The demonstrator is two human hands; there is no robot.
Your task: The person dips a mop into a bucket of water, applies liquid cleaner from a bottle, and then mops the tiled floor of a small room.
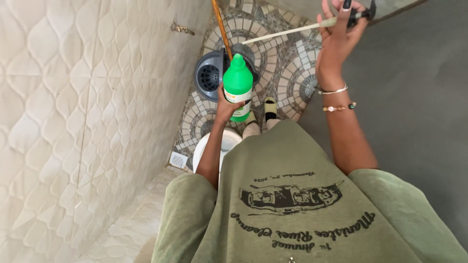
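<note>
Head view: left hand (225, 104) grips green bottle (238, 87), right hand (336, 41) raised.

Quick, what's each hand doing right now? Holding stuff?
Left hand: closed around a bright green plastic bottle with a green cap.
Right hand: closed on a long, thin, pale stick handle, raised up.

The white round toilet bowl (209, 151) at lower centre is mostly hidden behind the olive-green printed shirt (292, 204); the wooden mop handle (222, 29) is cut off at the top edge.
</note>
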